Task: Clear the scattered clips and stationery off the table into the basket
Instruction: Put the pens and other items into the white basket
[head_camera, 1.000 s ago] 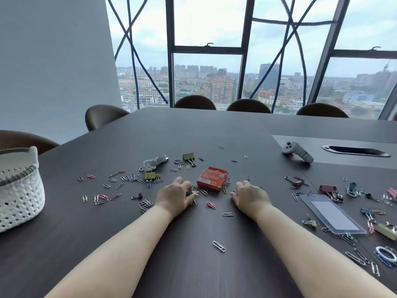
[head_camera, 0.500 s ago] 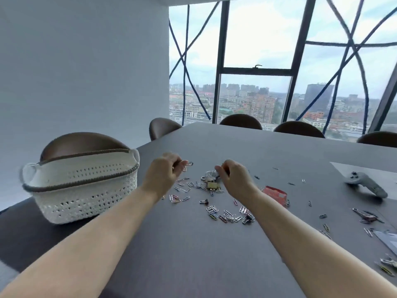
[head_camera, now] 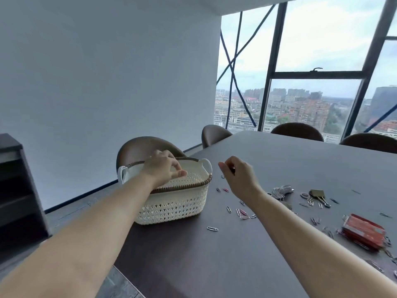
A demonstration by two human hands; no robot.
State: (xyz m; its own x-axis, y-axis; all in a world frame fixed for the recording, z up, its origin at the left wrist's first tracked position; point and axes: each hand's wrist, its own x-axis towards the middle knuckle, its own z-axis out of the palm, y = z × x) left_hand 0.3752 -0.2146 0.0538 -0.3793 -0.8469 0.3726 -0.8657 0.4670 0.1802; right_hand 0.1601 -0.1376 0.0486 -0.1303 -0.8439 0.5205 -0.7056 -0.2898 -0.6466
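A white woven basket (head_camera: 171,209) with a brown rim stands near the table's left edge. My left hand (head_camera: 163,168) hovers over its opening, fingers curled down against the thumb; the clips they pinch are hidden. My right hand (head_camera: 238,175) is in the air just right of the basket, fingers curled round small clips, one paper clip (head_camera: 222,176) dangling below them. Scattered paper clips (head_camera: 242,212) lie on the dark table (head_camera: 214,265) under my right forearm. A gold binder clip (head_camera: 318,193), a coiled white cord (head_camera: 281,190) and a red box (head_camera: 363,231) lie further right.
A brown chair (head_camera: 146,147) stands right behind the basket, with others along the table's far edge. A dark shelf unit (head_camera: 12,190) stands on the floor at the left. A lone silver clip (head_camera: 212,228) lies in front of the basket.
My view swung left and the basket came close. Both hands rose off the clip pile and moved left; the left one is now above the basket.
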